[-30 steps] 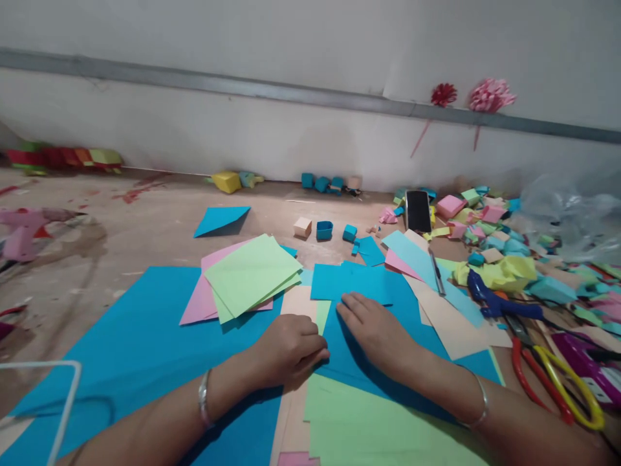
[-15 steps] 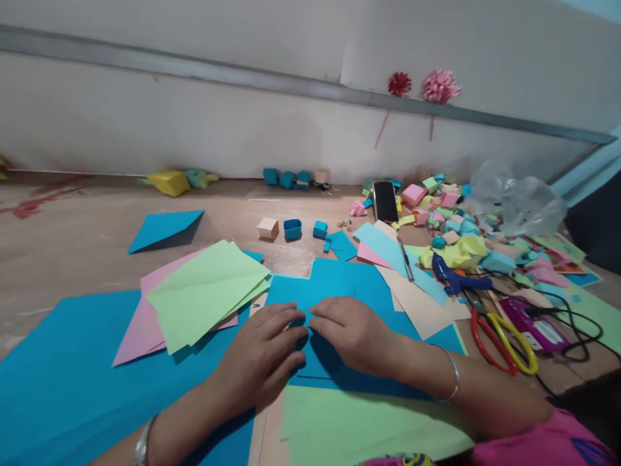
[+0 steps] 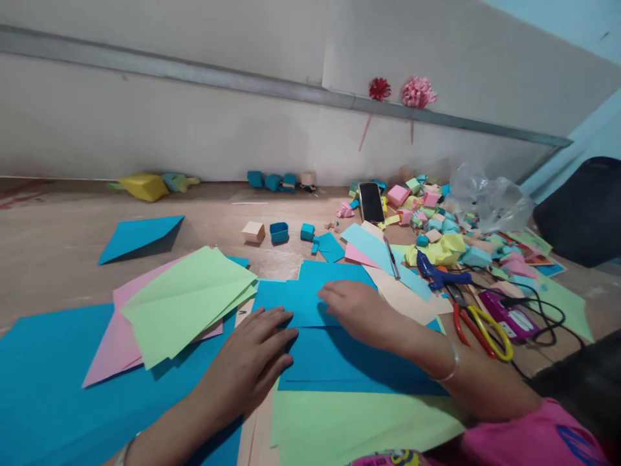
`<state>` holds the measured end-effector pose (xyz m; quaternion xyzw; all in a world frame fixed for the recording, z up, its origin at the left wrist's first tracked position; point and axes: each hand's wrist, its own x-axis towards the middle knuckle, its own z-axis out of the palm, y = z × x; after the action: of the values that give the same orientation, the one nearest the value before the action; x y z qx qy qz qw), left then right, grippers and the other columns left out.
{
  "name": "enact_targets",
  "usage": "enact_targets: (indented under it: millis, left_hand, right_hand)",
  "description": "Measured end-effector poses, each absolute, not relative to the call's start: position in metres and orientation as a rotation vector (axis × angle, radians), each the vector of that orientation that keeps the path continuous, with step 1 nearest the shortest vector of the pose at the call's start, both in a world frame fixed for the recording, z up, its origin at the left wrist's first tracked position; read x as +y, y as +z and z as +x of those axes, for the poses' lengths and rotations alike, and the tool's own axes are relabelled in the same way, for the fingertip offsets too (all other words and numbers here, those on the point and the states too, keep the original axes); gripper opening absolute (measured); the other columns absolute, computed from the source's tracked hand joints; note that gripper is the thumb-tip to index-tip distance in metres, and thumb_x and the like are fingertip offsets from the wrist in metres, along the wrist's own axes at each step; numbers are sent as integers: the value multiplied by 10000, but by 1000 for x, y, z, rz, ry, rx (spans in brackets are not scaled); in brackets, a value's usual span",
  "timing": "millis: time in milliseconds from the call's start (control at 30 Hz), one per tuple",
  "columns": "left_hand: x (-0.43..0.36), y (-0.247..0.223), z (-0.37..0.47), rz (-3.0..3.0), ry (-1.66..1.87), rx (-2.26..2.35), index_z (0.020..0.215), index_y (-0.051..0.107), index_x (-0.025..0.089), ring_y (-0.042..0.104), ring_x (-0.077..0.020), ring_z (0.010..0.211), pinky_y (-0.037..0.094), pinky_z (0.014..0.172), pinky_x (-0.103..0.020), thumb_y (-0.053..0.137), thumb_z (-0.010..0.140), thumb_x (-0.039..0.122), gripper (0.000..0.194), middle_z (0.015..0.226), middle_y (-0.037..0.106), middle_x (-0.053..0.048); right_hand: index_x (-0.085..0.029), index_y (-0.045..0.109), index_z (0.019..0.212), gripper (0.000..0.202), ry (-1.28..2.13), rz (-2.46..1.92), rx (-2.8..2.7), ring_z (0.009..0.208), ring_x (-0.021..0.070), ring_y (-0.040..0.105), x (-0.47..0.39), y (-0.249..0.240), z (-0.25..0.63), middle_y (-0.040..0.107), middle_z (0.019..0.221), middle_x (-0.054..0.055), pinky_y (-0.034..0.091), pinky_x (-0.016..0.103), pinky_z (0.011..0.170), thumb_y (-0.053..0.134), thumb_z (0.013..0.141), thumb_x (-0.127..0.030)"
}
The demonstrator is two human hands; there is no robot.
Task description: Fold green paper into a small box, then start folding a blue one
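My left hand lies palm down with its fingers spread over the left part of a blue paper sheet. A straight edge or crease runs across that sheet between my hands. Over its right part is my right hand, fingers bent and held together, pointing left. Its thumb and anything between the fingertips are hidden. Light green sheets stick out below the blue paper. To the left, green sheets and pink sheets rest on a large blue sheet.
Small paper boxes stand behind the sheets. On the right are a pen, a phone, a blue glue gun, scissors, a purple box with cables, a plastic bag and several paper cubes.
My hands have moved apart; the right one shifted right and slightly up from the left fingertips, showing more of the blue paper. The view has turned a little to the right.
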<state>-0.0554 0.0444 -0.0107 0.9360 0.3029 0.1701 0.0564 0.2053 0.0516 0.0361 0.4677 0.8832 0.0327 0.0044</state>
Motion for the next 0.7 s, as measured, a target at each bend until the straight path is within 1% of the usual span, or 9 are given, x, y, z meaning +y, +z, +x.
enact_targets:
  millis: [67, 133, 200, 233, 267, 333, 433, 533, 700]
  left_hand:
    - [42, -10, -55, 2808, 504, 940, 1199, 592, 248, 478, -315, 1257, 400, 1024, -561, 496, 941, 300, 280, 1352, 537, -95]
    - [40, -8, -54, 2770, 511, 929, 1188, 594, 246, 474, -313, 1261, 380, 1042, -569, 505, 934, 294, 274, 1338, 547, -94]
    - [39, -6, -53, 2734, 549, 941, 1179, 593, 241, 475, -310, 1254, 356, 1055, -580, 513, 928, 289, 268, 1332, 547, -97]
    - [39, -6, -53, 2728, 527, 933, 1188, 586, 239, 467, -307, 1261, 353, 1057, -574, 520, 925, 289, 275, 1335, 542, -99]
    - [38, -5, -52, 2721, 517, 933, 1190, 582, 238, 461, -303, 1266, 353, 1060, -565, 526, 922, 285, 277, 1336, 540, -100]
    - [38, -4, -52, 2709, 496, 932, 1190, 578, 239, 450, -296, 1274, 350, 1064, -549, 537, 918, 281, 278, 1334, 539, -96]
    - [36, -2, -51, 2696, 497, 937, 1185, 578, 234, 458, -298, 1261, 336, 1069, -556, 537, 919, 278, 273, 1327, 540, -98]
    - [35, -2, -51, 2695, 482, 938, 1185, 581, 224, 461, -306, 1254, 335, 1065, -560, 535, 920, 271, 273, 1326, 536, -107]
    - [34, -1, -51, 2691, 452, 954, 1194, 580, 217, 439, -312, 1280, 325, 1075, -548, 563, 903, 252, 293, 1342, 523, -111]
  right_hand:
    - [-170, 617, 932, 156, 173, 1656, 2606, 837, 192, 624, 52, 46, 230, 678, 917, 85, 455, 291, 722, 464, 925, -201]
    - [-119, 612, 906, 160, 288, 1884, 2397, 731, 237, 640, 50, 51, 259, 667, 802, 134, 445, 312, 613, 469, 905, -190]
    - [-57, 578, 1055, 243, 371, 2029, 2233, 668, 269, 647, 46, 49, 288, 662, 766, 170, 424, 314, 544, 488, 891, -212]
    - [-30, 509, 1195, 370, 407, 2083, 2159, 684, 281, 657, 44, 45, 301, 670, 799, 185, 424, 313, 537, 497, 895, -247]
    - [-38, 428, 1298, 479, 430, 2120, 2065, 727, 286, 668, 42, 40, 312, 678, 846, 182, 431, 311, 543, 502, 901, -295]
    - [-51, 347, 1370, 565, 353, 2090, 2049, 795, 283, 682, 39, 26, 328, 687, 928, 181, 442, 302, 549, 505, 903, -326]
    - [-71, 338, 1392, 508, 321, 2094, 1971, 708, 258, 692, 36, 9, 338, 703, 869, 157, 433, 292, 519, 440, 918, -220]
    - [-55, 311, 1425, 535, 487, 2029, 1954, 632, 245, 680, 33, 5, 336, 696, 799, 152, 412, 288, 492, 370, 893, -76]
    - [-118, 385, 1407, 547, 631, 1993, 2023, 643, 248, 663, 20, 27, 340, 681, 752, 152, 382, 301, 497, 415, 862, -72]
